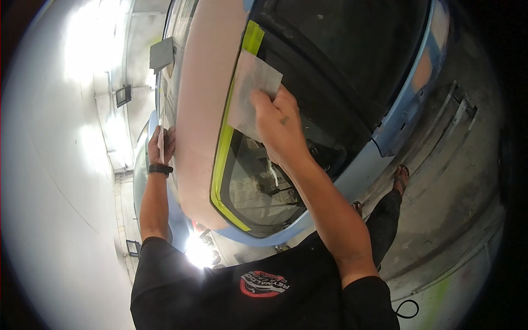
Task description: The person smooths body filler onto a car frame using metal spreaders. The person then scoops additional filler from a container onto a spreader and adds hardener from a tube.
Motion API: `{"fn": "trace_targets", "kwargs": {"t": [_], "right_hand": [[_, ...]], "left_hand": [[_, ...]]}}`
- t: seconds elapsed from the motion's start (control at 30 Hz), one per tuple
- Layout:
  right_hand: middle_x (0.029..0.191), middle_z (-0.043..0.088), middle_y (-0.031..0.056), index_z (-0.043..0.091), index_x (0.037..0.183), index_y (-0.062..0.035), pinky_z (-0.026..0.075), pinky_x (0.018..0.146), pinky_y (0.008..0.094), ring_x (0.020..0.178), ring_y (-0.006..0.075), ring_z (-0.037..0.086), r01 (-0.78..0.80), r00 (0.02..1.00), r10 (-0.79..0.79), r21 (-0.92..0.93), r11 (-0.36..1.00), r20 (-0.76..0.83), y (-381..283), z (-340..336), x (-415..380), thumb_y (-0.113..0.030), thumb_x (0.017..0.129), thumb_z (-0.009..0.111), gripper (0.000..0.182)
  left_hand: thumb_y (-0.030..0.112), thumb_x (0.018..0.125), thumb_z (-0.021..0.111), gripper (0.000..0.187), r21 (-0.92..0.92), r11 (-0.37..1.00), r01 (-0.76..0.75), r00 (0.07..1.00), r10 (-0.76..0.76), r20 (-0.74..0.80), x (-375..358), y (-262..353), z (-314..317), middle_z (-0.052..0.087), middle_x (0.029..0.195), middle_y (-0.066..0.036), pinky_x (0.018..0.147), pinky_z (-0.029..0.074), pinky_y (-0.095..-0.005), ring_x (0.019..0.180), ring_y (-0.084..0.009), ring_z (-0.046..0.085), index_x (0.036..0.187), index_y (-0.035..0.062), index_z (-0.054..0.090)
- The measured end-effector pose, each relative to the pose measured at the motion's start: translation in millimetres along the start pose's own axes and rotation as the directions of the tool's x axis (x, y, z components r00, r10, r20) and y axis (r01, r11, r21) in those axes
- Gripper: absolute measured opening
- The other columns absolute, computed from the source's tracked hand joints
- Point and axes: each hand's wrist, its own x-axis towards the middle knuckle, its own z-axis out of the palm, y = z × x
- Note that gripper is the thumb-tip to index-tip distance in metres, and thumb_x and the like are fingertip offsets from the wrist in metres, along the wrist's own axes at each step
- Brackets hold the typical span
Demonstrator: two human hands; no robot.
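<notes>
My right hand [278,124] pinches a pale grey, creased sheet of sandpaper [247,82], thumb on top. The sheet lies over the yellow-green masking tape [220,159] along the edge of a dark car window [269,181]. Beside the tape runs a pinkish, matte body panel [201,110]. On the panel's far side is my left hand [163,144], with a dark band on its wrist. Its fingers are closed around a thin, pale sheet [160,146] seen edge-on.
A grey square sheet [162,54] rests on the glass at the upper left. Work lights [199,250] shine on the left and below. A metal frame [456,104] lies on the concrete floor [440,181] at right, and a sandalled foot [401,179] stands near the car's blue lower body [404,118].
</notes>
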Motion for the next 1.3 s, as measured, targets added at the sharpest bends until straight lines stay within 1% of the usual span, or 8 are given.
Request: {"fn": "trace_targets", "kwargs": {"t": [0.27,0.37,0.57,0.67,0.77,0.97,1.07,1.3], "right_hand": [[0.105,0.066,0.0112,0.060,0.117,0.0064,0.047,0.086,0.0302,0.094,0.0148,0.060,-0.030,0.999,0.030,0.012,0.999,-0.027,-11.6,19.8,-0.6,-0.010,0.093,0.052,0.030],[0.105,0.068,0.0240,0.058,0.122,0.0068,0.050,0.092,0.0400,0.098,0.0334,0.068,0.030,0.999,-0.030,-0.046,0.998,0.011,-16.7,22.0,-3.8,-0.010,0.091,0.050,0.036],[0.108,0.066,0.0119,0.059,0.120,0.0071,0.048,0.088,0.0314,0.097,0.0160,0.061,-0.042,0.999,0.042,0.019,0.999,-0.003,2.0,3.0,-20.4,-0.011,0.096,0.051,0.031],[0.110,0.067,0.0248,0.057,0.122,0.0074,0.048,0.095,0.0408,0.104,0.0350,0.066,-0.035,0.999,0.035,0.001,0.999,0.004,15.9,1.7,-26.9,-0.013,0.093,0.047,0.037],[0.107,0.066,0.0108,0.059,0.120,0.0064,0.047,0.089,0.0306,0.096,0.0152,0.060,-0.039,0.999,0.039,0.006,0.999,0.014,21.7,5.8,-30.0,-0.011,0.096,0.050,0.031],[0.108,0.066,0.0114,0.057,0.122,0.0070,0.047,0.091,0.0310,0.098,0.0152,0.060,-0.013,1.000,0.012,0.028,1.000,0.028,25.9,14.0,-29.9,-0.010,0.095,0.050,0.033],[0.114,0.064,0.0223,0.053,0.128,0.0042,0.046,0.096,0.0406,0.106,0.0341,0.064,-0.034,0.998,0.034,0.010,0.999,0.051,22.2,18.0,-28.7,-0.011,0.093,0.047,0.039],[0.116,0.059,0.0234,0.053,0.129,0.0041,0.045,0.098,0.0438,0.112,0.0376,0.059,0.072,0.995,-0.061,-0.149,0.986,0.078,21.9,24.9,-43.9,-0.008,0.091,0.050,0.040]], "left_hand": [[0.032,0.104,0.050,0.035,0.011,1.000,0.009,1.000,-0.009,0.020,-1.8,0.4,8.5,0.072,0.104,-0.021,0.066,0.065,-0.0354,0.081,-0.0279,0.075,0.086,0.0044,0.063],[0.032,0.104,0.051,0.035,0.042,0.999,-0.005,1.000,0.005,-0.010,-2.0,0.3,7.2,0.072,0.104,-0.021,0.066,0.065,-0.0351,0.082,-0.0275,0.075,0.086,0.0046,0.063],[0.033,0.103,0.052,0.034,0.041,0.999,-0.021,0.999,0.023,-0.036,-3.5,-1.2,10.7,0.073,0.101,-0.019,0.064,0.064,-0.0332,0.081,-0.0255,0.075,0.086,0.0060,0.063],[0.033,0.103,0.052,0.033,0.068,0.997,-0.027,0.996,0.033,-0.082,0.8,-1.1,2.7,0.073,0.101,-0.019,0.061,0.063,-0.0315,0.080,-0.0253,0.075,0.086,0.0065,0.063],[0.033,0.103,0.053,0.033,0.040,0.999,-0.012,0.999,0.013,-0.043,0.7,0.1,2.1,0.073,0.102,-0.019,0.059,0.062,-0.0303,0.079,-0.0255,0.074,0.086,0.0069,0.063],[0.034,0.103,0.052,0.035,0.019,1.000,-0.010,1.000,0.011,-0.029,-1.4,-0.2,6.1,0.073,0.103,-0.019,0.061,0.062,-0.0321,0.081,-0.0274,0.074,0.088,0.0059,0.063],[0.034,0.104,0.051,0.035,0.005,1.000,-0.001,1.000,0.001,-0.001,0.6,0.1,3.6,0.073,0.104,-0.020,0.063,0.063,-0.0337,0.081,-0.0283,0.074,0.088,0.0052,0.063],[0.034,0.104,0.050,0.038,-0.001,1.000,-0.011,0.999,0.011,0.039,2.1,0.5,-2.0,0.072,0.105,-0.021,0.065,0.065,-0.0370,0.085,-0.0291,0.074,0.087,0.0037,0.064]]}}
